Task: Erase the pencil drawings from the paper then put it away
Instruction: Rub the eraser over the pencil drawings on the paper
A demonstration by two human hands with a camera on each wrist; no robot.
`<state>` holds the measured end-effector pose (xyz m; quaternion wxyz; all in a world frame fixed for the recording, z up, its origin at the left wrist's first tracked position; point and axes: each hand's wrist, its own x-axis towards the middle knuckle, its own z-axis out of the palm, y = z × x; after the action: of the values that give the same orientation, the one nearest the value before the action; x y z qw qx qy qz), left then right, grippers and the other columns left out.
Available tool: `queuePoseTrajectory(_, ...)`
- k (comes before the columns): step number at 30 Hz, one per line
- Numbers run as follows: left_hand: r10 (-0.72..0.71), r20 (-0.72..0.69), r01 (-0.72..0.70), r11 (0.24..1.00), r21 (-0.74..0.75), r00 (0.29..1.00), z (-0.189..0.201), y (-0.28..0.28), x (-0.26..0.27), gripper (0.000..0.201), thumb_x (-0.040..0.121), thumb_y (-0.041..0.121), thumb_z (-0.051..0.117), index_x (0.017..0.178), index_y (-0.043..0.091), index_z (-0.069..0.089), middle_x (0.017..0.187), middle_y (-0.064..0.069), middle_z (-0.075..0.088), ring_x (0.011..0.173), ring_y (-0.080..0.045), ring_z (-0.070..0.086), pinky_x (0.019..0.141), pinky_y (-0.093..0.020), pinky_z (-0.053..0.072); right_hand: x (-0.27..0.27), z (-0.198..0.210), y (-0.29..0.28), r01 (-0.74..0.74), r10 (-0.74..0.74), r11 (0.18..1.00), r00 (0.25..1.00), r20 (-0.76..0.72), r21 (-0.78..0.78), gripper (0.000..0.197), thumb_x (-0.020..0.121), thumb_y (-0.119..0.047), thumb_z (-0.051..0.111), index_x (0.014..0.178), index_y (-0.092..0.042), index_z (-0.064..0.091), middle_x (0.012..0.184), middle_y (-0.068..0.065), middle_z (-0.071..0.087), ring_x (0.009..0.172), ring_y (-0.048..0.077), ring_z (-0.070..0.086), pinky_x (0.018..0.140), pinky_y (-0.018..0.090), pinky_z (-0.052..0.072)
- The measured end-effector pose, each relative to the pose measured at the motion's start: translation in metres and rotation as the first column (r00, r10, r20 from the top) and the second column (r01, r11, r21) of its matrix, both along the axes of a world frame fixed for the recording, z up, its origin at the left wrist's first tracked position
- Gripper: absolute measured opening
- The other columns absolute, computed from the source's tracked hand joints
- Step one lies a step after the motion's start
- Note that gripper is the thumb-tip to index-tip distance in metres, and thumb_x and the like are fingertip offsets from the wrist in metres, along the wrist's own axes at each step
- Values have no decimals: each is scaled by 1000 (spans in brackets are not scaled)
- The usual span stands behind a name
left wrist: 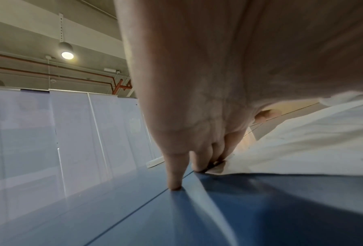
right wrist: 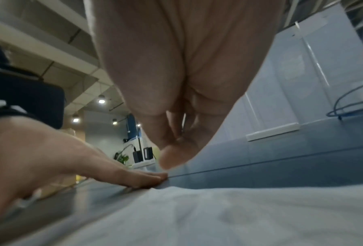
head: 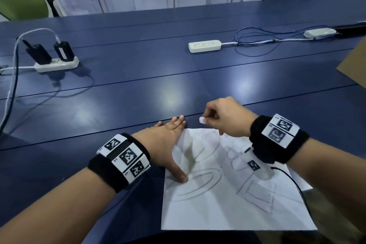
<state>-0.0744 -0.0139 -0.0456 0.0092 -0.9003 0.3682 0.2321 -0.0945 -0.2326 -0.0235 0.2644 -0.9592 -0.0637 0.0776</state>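
Note:
A white sheet of paper (head: 227, 200) with pencil ovals, loops and a square lies on the blue table (head: 138, 77) near the front edge. My left hand (head: 168, 140) lies flat with straight fingers along the sheet's left edge, its thumb (head: 181, 178) pressing on the paper. My right hand (head: 219, 119) hovers over the sheet's far corner and pinches a small white eraser (head: 202, 120) between curled fingers. In the left wrist view the paper (left wrist: 302, 146) bulges up beside the fingers (left wrist: 174, 173). The right wrist view shows the paper (right wrist: 218, 216) below; the eraser is hidden there.
A white power strip (head: 205, 46) with cables sits mid-table, another strip (head: 57, 64) with two black adapters at the left. A brown cardboard sheet (head: 354, 65) lies at the right edge. A black cable (head: 293, 180) crosses the paper's right side. A green chair (head: 21, 0) stands behind.

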Motion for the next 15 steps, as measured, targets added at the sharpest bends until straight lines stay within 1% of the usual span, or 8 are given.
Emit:
queuePoseTrajectory(1, 8, 9, -8, 1000, 13, 1000, 1, -1, -1, 154, 48, 83, 73, 154, 14, -15, 160, 4, -23, 147, -7, -19, 122, -34, -6, -3, 1, 0, 2, -1, 999, 1000, -19, 44, 18, 89, -30, 63, 81, -14, 63, 64, 2, 67, 46, 16, 66, 47, 24, 53)
queuePoseTrajectory(2, 9, 26, -10, 1000, 24, 1000, 2, -1, -2, 155, 48, 84, 71, 154, 12, -16, 160, 2, -23, 147, -9, -19, 122, -36, -5, -7, 1, 1, -14, 18, 997, 999, -50, 71, 15, 88, -27, 64, 81, -15, 63, 64, 3, 68, 47, 15, 66, 53, 28, 57)
queuePoseTrajectory(4, -15, 76, 13, 1000, 18, 997, 3, -2, -6, 154, 49, 85, 70, 154, 11, -15, 161, 0, -23, 147, -11, -20, 123, -38, -4, -13, -4, 3, -61, 72, 994, 990, -123, 89, 7, 87, -21, 64, 82, -16, 64, 64, 3, 70, 49, 14, 68, 63, 35, 60)
queuePoseTrajectory(6, -57, 89, 60, 998, -26, 994, 3, -5, -9, 149, 52, 80, 73, 155, 13, -10, 162, 2, -19, 148, -9, -17, 123, -36, -2, -12, -9, 1, -57, 71, 994, 987, -147, 96, 6, 88, -18, 63, 83, -15, 65, 65, 4, 70, 50, 14, 69, 66, 38, 61)
queuePoseTrajectory(9, -71, 8, 72, 996, -62, 997, 6, -7, -9, 138, 57, 71, 78, 157, 15, 1, 164, 3, -8, 150, -7, -3, 123, -30, 8, 0, -8, -2, -41, 51, 995, 991, -124, 85, 9, 88, -21, 64, 83, -14, 65, 65, 2, 71, 52, 12, 69, 70, 35, 60)
queuePoseTrajectory(11, -56, -3, 56, 997, -55, 998, 9, -7, -7, 136, 58, 72, 77, 157, 15, 3, 164, 3, -7, 150, -10, 7, 121, -27, 15, 7, -6, -1, -43, 50, 997, 993, -109, 67, 10, 88, -21, 64, 84, -12, 64, 63, 2, 71, 52, 12, 69, 70, 33, 59)
queuePoseTrajectory(13, -31, 17, 32, 999, -41, 999, 12, -8, -4, 136, 60, 74, 75, 157, 13, 1, 164, 1, -7, 149, -13, 12, 119, -24, 18, 12, -4, 1, -55, 57, 998, 995, -81, 28, 12, 89, -23, 62, 84, -13, 63, 62, 1, 71, 53, 11, 69, 66, 28, 58)
queuePoseTrajectory(15, -30, 28, 31, 999, -33, 999, 14, -10, -4, 134, 62, 74, 73, 156, 11, 2, 164, -3, -7, 149, -15, 12, 117, -24, 18, 13, -4, 5, -67, 68, 998, 995, -68, 12, 12, 90, -23, 61, 84, -13, 63, 63, 1, 70, 53, 11, 68, 62, 26, 57)
